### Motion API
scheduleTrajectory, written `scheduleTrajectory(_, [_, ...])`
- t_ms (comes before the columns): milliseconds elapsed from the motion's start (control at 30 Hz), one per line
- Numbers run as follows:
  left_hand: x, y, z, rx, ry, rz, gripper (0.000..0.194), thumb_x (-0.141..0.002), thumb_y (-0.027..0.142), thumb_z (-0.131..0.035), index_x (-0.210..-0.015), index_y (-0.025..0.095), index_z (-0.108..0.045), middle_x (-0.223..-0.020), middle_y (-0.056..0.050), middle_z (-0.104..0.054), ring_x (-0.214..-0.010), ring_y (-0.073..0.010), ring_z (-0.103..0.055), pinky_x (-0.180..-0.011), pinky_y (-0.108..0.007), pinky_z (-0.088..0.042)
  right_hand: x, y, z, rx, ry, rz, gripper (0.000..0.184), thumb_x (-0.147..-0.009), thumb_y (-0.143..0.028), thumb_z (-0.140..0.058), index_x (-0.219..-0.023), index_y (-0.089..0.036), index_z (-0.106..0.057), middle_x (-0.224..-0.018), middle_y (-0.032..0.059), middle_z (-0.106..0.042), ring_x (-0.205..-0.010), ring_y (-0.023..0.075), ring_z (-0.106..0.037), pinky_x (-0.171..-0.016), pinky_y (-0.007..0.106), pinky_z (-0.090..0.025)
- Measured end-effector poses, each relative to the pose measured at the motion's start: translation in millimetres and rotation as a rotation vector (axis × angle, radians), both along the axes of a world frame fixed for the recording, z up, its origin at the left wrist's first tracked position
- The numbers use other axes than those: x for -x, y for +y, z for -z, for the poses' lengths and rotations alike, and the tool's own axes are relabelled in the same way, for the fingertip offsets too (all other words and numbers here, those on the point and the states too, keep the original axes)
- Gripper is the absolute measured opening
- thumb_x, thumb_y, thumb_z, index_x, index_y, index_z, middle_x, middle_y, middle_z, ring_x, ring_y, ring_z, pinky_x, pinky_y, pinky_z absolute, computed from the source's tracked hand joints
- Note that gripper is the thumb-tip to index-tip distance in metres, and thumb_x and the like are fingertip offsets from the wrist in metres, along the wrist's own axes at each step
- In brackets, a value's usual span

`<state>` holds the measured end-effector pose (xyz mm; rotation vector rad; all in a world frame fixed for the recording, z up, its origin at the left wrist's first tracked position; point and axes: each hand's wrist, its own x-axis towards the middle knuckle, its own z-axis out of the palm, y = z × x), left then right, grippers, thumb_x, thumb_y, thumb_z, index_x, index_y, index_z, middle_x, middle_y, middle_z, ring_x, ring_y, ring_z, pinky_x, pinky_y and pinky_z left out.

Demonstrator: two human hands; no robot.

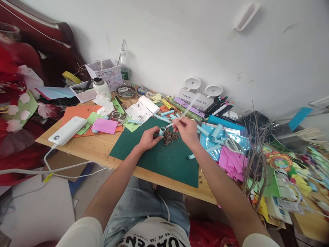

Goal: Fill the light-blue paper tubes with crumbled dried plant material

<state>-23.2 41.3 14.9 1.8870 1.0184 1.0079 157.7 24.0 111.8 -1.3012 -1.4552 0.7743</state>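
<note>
My left hand [149, 138] is closed around a short light-blue paper tube [162, 131], its open end facing up. My right hand [186, 131] pinches a thin pale stick [188, 109]; its upper part is smeared by motion, and its lower tip points down near the tube's mouth. Between the hands lies a heap of brown crumbly bits [170, 136], right beside the tube. All this is on a dark green mat [164, 164], with crumbs scattered over it. More light-blue rolled tubes [203, 130] lie just past my right hand.
Scissors [233, 145] and pink paper [232, 163] lie to the right, near upright bare twigs [254, 154]. At left are a white power bank [68, 130] with a cable and orange paper [77, 115]. A white bottle [101, 88] and a two-headed lamp [195, 97] stand toward the wall.
</note>
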Motion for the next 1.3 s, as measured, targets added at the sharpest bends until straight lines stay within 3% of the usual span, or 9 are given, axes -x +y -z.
scheduleTrajectory(100, [1,0,-0.7,0.058,-0.123,-0.070,0.022,-0.078,0.037,-0.066,-0.089,0.020,-0.059,-0.088,-0.004,-0.064,-0.081,-0.0181,-0.061,-0.064,-0.026,-0.052,-16,-17,8.5,-0.020,0.342,0.203,0.024,-0.079,-0.042,-0.069,-0.079,-0.018,-0.069,-0.063,-0.0007,-0.062,-0.050,0.0109,-0.055,-0.049,0.024,-0.042])
scheduleTrajectory(200, [3,3,-5.2,0.286,-0.473,-0.138,0.031,-0.078,0.040,-0.069,-0.099,0.018,-0.060,-0.096,-0.007,-0.068,-0.088,-0.0202,-0.065,-0.065,-0.027,-0.055,-29,-40,24.8,0.023,0.554,0.296,0.024,-0.075,-0.040,-0.074,-0.080,-0.017,-0.070,-0.064,-0.0009,-0.063,-0.051,0.0088,-0.054,-0.048,0.022,-0.041])
scheduleTrajectory(333, [4,9,-20.9,0.694,-0.885,-0.109,0.030,-0.080,0.034,-0.069,-0.101,0.014,-0.063,-0.094,-0.008,-0.071,-0.075,-0.0147,-0.067,-0.061,-0.024,-0.057,-29,-66,47.4,0.169,0.754,0.287,0.022,-0.072,-0.037,-0.078,-0.080,-0.017,-0.071,-0.065,0.0002,-0.064,-0.056,0.0096,-0.058,-0.053,0.023,-0.047])
scheduleTrajectory(533, [-2,3,-54.0,1.024,-1.105,-0.114,0.016,-0.088,0.024,-0.061,-0.095,0.010,-0.066,-0.081,-0.006,-0.071,-0.066,-0.0104,-0.068,-0.055,-0.016,-0.058,-1,-82,53.6,0.176,0.733,0.223,0.021,-0.076,-0.035,-0.074,-0.086,-0.018,-0.073,-0.070,0.0023,-0.069,-0.058,0.0111,-0.061,-0.055,0.025,-0.048])
scheduleTrajectory(667, [-7,-6,-67.3,1.086,-1.193,-0.060,0.011,-0.090,0.021,-0.058,-0.091,0.012,-0.064,-0.081,-0.005,-0.070,-0.068,-0.0115,-0.069,-0.054,-0.016,-0.059,6,-82,51.9,0.117,0.636,0.268,0.022,-0.078,-0.038,-0.071,-0.088,-0.018,-0.072,-0.069,0.0015,-0.067,-0.055,0.0117,-0.060,-0.052,0.026,-0.047])
scheduleTrajectory(800, [-9,-10,-70.6,1.094,-1.218,-0.063,0.009,-0.090,0.019,-0.059,-0.087,0.012,-0.063,-0.079,-0.005,-0.070,-0.068,-0.0112,-0.069,-0.054,-0.016,-0.059,5,-79,48.6,0.019,0.479,0.211,0.022,-0.085,-0.038,-0.064,-0.093,-0.019,-0.070,-0.068,0.0011,-0.068,-0.054,0.0134,-0.061,-0.052,0.027,-0.048])
scheduleTrajectory(1000, [-20,-13,-62.4,1.050,-1.096,-0.181,0.012,-0.087,0.023,-0.064,-0.085,0.011,-0.064,-0.071,-0.003,-0.068,-0.058,-0.0092,-0.065,-0.054,-0.018,-0.058,17,-67,41.8,-0.127,0.203,0.168,0.024,-0.086,-0.039,-0.063,-0.104,-0.023,-0.066,-0.096,0.0058,-0.072,-0.078,0.0189,-0.069,-0.069,0.032,-0.057])
scheduleTrajectory(1167, [-32,-18,-53.5,0.993,-1.036,-0.148,0.020,-0.079,0.029,-0.073,-0.082,0.012,-0.063,-0.072,-0.003,-0.068,-0.061,-0.0099,-0.064,-0.056,-0.019,-0.054,25,-55,49.2,-0.170,-0.063,0.187,0.036,-0.076,-0.042,-0.073,-0.107,-0.025,-0.067,-0.103,0.0060,-0.072,-0.087,0.0220,-0.068,-0.083,0.036,-0.056])
scheduleTrajectory(1300, [-35,-19,-50.9,0.967,-1.004,-0.175,0.024,-0.077,0.033,-0.075,-0.082,0.013,-0.063,-0.075,-0.003,-0.068,-0.061,-0.0095,-0.063,-0.056,-0.020,-0.052,28,-53,51.0,-0.175,-0.133,0.239,0.029,-0.079,-0.041,-0.070,-0.105,-0.026,-0.069,-0.104,0.0068,-0.070,-0.093,0.0231,-0.066,-0.088,0.036,-0.054])
